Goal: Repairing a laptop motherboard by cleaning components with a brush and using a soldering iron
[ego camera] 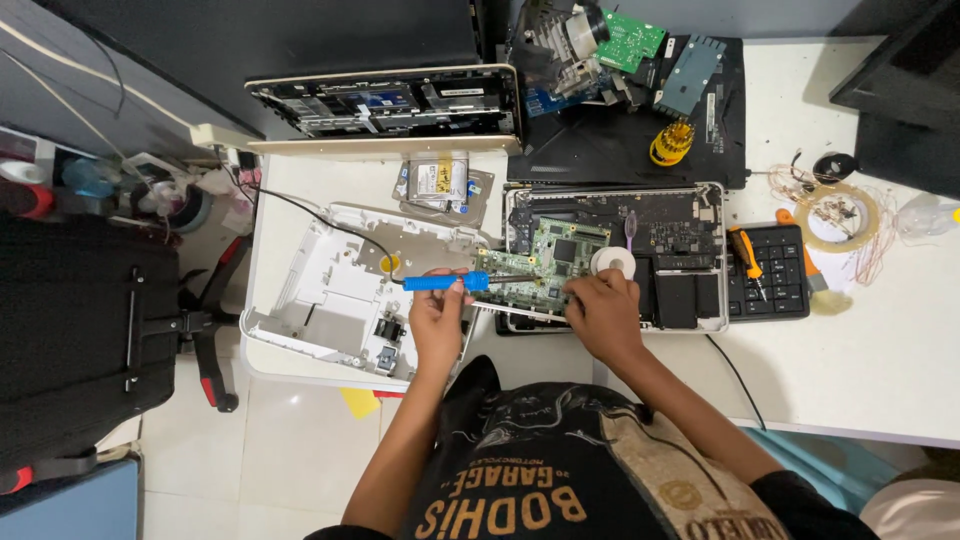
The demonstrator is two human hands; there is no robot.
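Head view: green circuit board [540, 265], thin, stiff, fragile, best held by its edges, lying over the open laptop [690, 250] mid-table; left hand [438, 320] closed around a blue-handled tool [445, 283], right hand [603, 312] curled, fingers pressing the board's near edge.

We see the soldering iron's [440, 283] blue handle, smooth glossy plastic. Just right of it, the green circuit board [545, 262] looks matt with shiny metal chips. Left of the iron, the white casing [330, 290] is smooth plastic. Right of the board, the black keypad [775, 275] shows matt plastic keys.
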